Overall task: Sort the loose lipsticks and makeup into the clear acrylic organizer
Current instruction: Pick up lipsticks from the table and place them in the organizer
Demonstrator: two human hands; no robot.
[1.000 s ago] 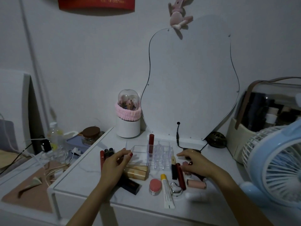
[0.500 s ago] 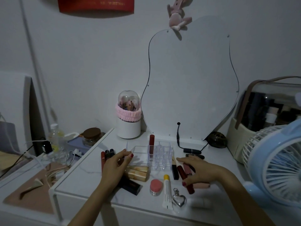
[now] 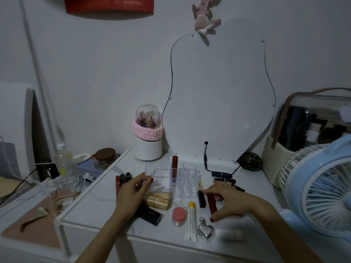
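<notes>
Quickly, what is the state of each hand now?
Left hand: open, fingertips on the acrylic organizer.
Right hand: open, spread over a dark red lipstick.

Organizer (image 3: pixel 161 180) ringed by lipsticks (image 3: pixel 210 203); top open.

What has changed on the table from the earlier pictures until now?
The right hand moved from the table's far right side toward the near edge and now lies spread over the dark red lipstick; a firm grasp cannot be confirmed. The heart keychain also sits nearer the edge. The left hand stayed at the organizer, with one red lipstick standing inside.
</notes>
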